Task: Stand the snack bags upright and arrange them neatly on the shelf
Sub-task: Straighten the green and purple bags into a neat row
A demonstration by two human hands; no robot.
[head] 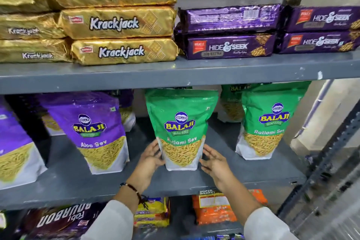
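A green Balaji Ratlami Sev bag (181, 122) stands upright at the middle of the grey shelf (78, 177). My left hand (152, 159) touches its lower left edge with fingers spread. My right hand (212, 160) hovers by its lower right edge, fingers apart. A purple Aloo Sev bag (91, 128) stands to the left, and another purple bag (13, 148) sits at the far left edge. A second green Ratlami Sev bag (266, 122) stands on the right, with a third green bag (231, 103) behind it.
The shelf above carries stacked gold Krackjack packs (116, 21) and purple Hide & Seek packs (228, 45). Below are Bourbon packs (64, 218), yellow packs (153, 212) and orange packs (214, 210). A slotted metal upright (331, 152) bounds the right side.
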